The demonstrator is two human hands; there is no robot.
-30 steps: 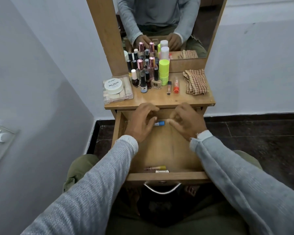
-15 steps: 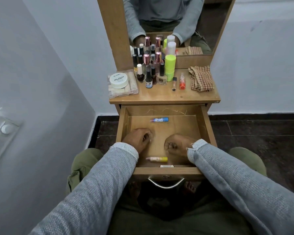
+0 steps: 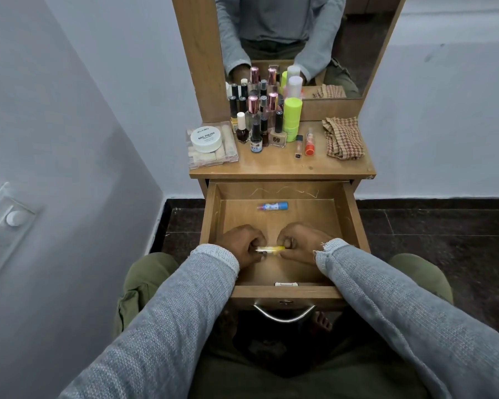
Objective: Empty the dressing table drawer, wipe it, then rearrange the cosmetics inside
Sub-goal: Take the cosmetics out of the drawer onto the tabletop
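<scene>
The wooden drawer (image 3: 350, 220) is pulled out below the dressing table top. Inside it, my left hand (image 3: 242, 243) and my right hand (image 3: 298, 243) each pinch one end of a small yellow tube (image 3: 271, 248), held level between them over the drawer floor. A blue tube (image 3: 272, 206) lies on its side near the drawer's back wall. On the table top stand several nail polish bottles (image 3: 257, 131), a neon green container (image 3: 292, 118), a white nail polish jar (image 3: 206, 138) on a clear box, and an orange tube (image 3: 309, 145). A checked cloth (image 3: 343, 138) lies at the right.
A mirror (image 3: 300, 38) rises behind the table top. A metal handle (image 3: 284, 313) hangs on the drawer front, just above my knees. A white wall stands close on the left with a switch plate (image 3: 9, 220). Dark floor tiles lie on both sides.
My hands drew back from the blue tube at the drawer's rear to its front. The yellow tube that lay near the front wall is now held between both hands.
</scene>
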